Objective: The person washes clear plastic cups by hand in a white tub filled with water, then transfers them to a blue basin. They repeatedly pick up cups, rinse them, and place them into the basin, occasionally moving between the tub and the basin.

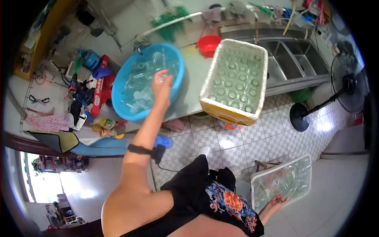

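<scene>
My left hand is over the blue plastic basin, its fingers around a clear glass piece, seemingly the end of a bottle or jar. Clear glass bottles or jars lie jumbled inside the basin. To the basin's right, a white-lined box holds several rows of upright glass bottles or jars. At lower right, my right hand is at the near edge of a clear plastic bin with more glassware in it. Its fingers are half curled; whether they hold anything is unclear.
A red bowl stands behind the box, beside a steel double sink. A standing fan is at right on the tiled floor. Tools, scissors and a red carton crowd the left. A wooden stool shows beside the bin.
</scene>
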Available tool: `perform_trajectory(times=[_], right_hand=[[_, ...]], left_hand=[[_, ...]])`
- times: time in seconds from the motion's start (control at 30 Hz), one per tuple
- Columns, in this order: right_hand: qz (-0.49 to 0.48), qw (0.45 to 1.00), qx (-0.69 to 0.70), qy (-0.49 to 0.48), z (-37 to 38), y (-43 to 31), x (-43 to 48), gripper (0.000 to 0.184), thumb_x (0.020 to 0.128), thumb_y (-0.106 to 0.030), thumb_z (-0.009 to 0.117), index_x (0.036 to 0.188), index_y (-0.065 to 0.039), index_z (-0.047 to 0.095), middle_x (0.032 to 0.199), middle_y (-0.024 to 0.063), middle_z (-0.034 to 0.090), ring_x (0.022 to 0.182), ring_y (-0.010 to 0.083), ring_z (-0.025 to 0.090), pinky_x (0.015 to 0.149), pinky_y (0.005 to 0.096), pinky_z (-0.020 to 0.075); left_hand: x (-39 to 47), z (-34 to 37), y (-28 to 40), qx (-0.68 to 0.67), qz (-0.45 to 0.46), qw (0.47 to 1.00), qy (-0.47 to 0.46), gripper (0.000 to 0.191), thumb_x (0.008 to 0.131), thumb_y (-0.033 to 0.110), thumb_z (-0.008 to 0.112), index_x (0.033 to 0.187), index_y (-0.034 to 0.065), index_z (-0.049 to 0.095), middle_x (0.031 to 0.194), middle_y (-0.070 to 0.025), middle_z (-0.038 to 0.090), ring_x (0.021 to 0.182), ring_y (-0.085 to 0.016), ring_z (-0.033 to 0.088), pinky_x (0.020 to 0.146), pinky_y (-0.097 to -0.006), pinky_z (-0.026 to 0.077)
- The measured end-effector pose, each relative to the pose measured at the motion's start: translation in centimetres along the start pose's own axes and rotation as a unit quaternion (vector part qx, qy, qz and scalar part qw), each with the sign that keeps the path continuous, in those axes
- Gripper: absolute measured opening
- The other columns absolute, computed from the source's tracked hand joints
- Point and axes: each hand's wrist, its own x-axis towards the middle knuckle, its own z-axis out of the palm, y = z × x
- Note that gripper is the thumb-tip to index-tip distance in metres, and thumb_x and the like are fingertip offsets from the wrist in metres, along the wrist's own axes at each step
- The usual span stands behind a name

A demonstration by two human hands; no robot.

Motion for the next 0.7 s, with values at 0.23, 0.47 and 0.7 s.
perform_trajectory(times=[0.23,0.47,0.7], right_hand=[[-0.024,0.959,0.005,-0.283,12.7,-0.7,-10.1,0.065,0.098,-0.037,0.067,0.148,-0.003,0.042,0.122,0.0138,0.064,0.108,0.0222,0.065,0.091,0.0363,0.0516],[-0.057,0.857,-0.095,-0.503,23.4,-1.6,-24.8,0.07,0.081,-0.009,0.079,0.143,-0.001,0.046,0.132,0.0084,0.055,0.121,0.0185,0.057,0.104,0.0336,0.0461],[-0.158,0.775,-0.158,-0.591,26.8,-2.4,-30.6,0.075,0.075,-0.013,0.087,0.138,-0.002,0.047,0.133,0.0097,0.056,0.121,0.0188,0.057,0.102,0.0353,0.0483]], left_hand=[[7.2,-6.6,-4.2,0.283,0.115,0.952,0.005,0.051,0.092,0.02,0.073,0.138,0.0048,0.057,0.129,-0.0152,0.067,0.116,-0.023,0.065,0.099,-0.0334,0.05],[-7.6,5.0,8.4,-0.025,-0.066,0.88,-0.471,0.038,0.101,0.024,0.065,0.132,0.0023,0.063,0.122,-0.0092,0.069,0.107,-0.016,0.067,0.088,-0.0288,0.053],[-9.2,5.4,12.2,-0.022,-0.1,0.805,-0.584,0.039,0.096,0.023,0.073,0.129,0.0041,0.066,0.115,-0.0016,0.069,0.097,-0.008,0.063,0.083,-0.0252,0.052]])
